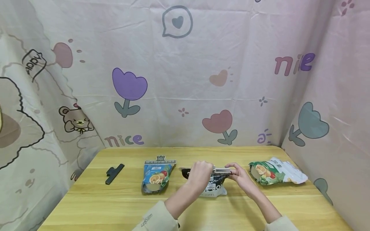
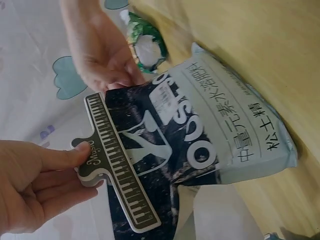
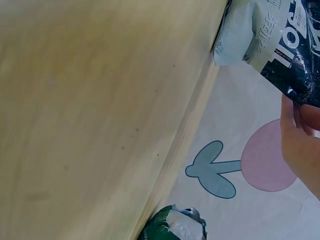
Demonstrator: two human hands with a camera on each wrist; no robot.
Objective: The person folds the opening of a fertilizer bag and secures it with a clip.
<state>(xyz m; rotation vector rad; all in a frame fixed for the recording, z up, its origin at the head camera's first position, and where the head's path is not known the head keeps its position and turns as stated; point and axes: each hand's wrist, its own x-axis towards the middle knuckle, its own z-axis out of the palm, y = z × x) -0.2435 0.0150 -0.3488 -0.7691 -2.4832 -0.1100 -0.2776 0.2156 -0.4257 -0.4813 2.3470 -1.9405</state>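
A black-and-white soil bag [image 1: 214, 190] stands near the middle of the table, its top folded flat. Across that top lies a long clip [image 2: 125, 165] with a piano-key pattern and the word "Music". My left hand [image 1: 201, 175] pinches the clip's handle between thumb and fingers, plain in the left wrist view. At the other end of the bag's top edge, my right hand [image 1: 242, 180] pinches the dark corner beside the clip's end. In the right wrist view the right hand [image 3: 305, 137] is partly cut off by the frame edge.
To the left, a blue fruit-print bag [image 1: 157, 179] wears a similar keyboard clip [image 1: 160, 160]. Further left lies a black clip [image 1: 114, 174]. A green-and-white bag [image 1: 276, 172] lies at the right. Printed cloth [image 1: 179, 122] hangs behind the wooden table [image 1: 95, 205].
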